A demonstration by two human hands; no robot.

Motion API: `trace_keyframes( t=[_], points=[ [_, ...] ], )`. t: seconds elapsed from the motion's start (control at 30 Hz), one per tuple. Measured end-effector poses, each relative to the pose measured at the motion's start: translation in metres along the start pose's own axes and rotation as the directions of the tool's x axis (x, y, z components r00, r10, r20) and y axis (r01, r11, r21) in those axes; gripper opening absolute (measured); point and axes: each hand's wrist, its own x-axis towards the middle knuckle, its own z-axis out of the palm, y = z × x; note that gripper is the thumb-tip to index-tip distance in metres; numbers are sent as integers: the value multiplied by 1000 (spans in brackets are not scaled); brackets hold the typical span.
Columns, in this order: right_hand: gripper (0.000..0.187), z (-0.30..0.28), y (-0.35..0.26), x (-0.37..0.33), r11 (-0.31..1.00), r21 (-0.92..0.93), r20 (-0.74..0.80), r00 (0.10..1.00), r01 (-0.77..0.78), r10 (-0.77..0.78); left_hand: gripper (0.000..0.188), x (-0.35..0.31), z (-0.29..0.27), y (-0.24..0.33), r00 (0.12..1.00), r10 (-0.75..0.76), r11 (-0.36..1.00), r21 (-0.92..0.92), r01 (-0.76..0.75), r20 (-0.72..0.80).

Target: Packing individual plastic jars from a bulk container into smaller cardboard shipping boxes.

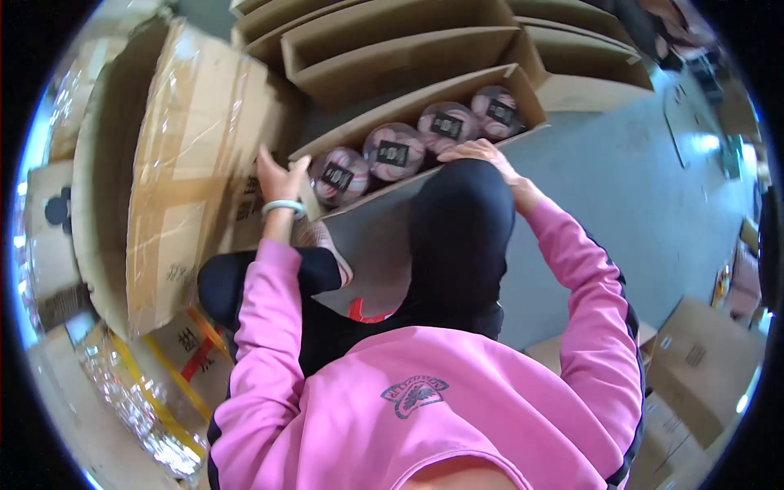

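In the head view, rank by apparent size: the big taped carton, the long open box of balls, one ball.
1. Big taped carton, though nearness may inflate it.
2. Long open box.
3. One ball.

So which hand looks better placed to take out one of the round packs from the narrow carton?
Probably the right hand: it rests on the near edge of the narrow carton, right beside the round packs. The left hand grips the carton's left end corner, seemingly steadying it.
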Motion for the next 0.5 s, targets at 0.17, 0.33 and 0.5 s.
trace_keyframes(
  t=[0.17,0.33,0.5],
  points=[
    [20,-1,-10,-22,997,-73,-208,978,17,-32,62,7,34,11,777,-190,884,-240,402,600],
    [19,-57,-8,-87,927,-269,-118,964,-262,238,71,15,64,104,664,313,894,-447,36,680],
    [26,-88,10,-219,779,-366,-99,854,-509,511,59,-9,80,175,289,294,679,-412,608,911]
  ],
)
